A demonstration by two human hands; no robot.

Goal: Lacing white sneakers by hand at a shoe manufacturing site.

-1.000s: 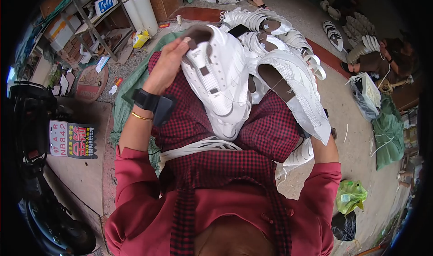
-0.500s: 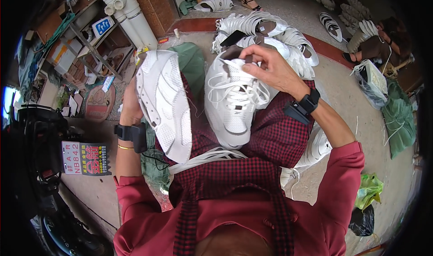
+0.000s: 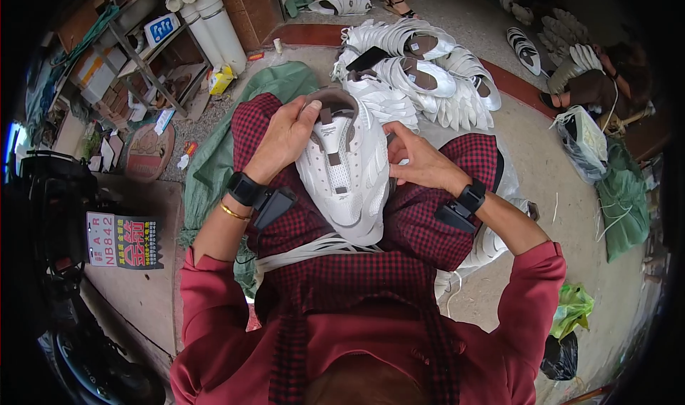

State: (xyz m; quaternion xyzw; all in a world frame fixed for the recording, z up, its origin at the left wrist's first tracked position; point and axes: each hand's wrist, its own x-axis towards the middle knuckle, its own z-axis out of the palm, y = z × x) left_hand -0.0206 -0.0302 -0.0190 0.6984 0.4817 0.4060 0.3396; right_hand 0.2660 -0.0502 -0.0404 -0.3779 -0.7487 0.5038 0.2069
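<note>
A white shoe upper [image 3: 341, 191] without laces rests over my lap, its toe toward me and its grey collar away from me. My left hand [image 3: 289, 134] is closed on the collar's left side, thumb on top near the tongue. At the upper's right edge, my right hand [image 3: 421, 159] has its thumb and forefinger curled against the side; the other fingers are partly hidden. White laces [image 3: 321, 251] lie in a bundle across my waist, over the checked apron [image 3: 357, 280].
Beyond my knees lies a big pile of white shoe uppers [image 3: 467, 109] with a black phone [image 3: 367, 59] on it. Green sacking [image 3: 282, 80] is at left. A metal rack [image 3: 153, 69], a parked scooter [image 3: 61, 212] and a seated person [image 3: 614, 84] stand around.
The unlaced upper has moved from the left to the middle of my lap. My right hand has let go of the laced shoe, which has left my lap, and has come to this upper.
</note>
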